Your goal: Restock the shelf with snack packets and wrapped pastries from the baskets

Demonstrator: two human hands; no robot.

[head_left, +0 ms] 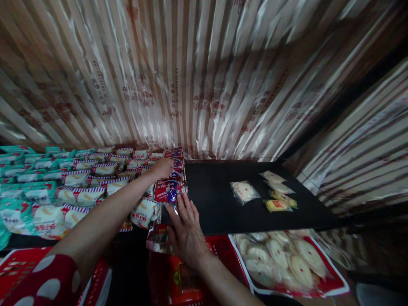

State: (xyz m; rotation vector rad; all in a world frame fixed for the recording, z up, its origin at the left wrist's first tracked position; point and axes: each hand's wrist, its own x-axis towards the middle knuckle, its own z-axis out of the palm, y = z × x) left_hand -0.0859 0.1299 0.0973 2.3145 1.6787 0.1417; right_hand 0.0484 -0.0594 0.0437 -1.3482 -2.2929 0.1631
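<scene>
While squaring red snack packets (168,189) on shelf (216,199): right hand (186,229) flat, grip released; left hand (162,168) grip unclear; next wants even pressure.

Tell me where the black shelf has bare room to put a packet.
Bare shelf lies between the red packets by the right hand and the small clear packets, down to the front edge. Left of the red packets, striped packets and green packets crowd it.

The sleeve (47,282) is red with white dots. Teal packets (19,189) lie beside cream packets (84,195) edged in red, white and blue stripes. Middle packets (168,189) are red and dark blue. The counter (216,204) is black, the basket (15,270) red and the wall sheet (191,76) brown-and-white striped.
</scene>
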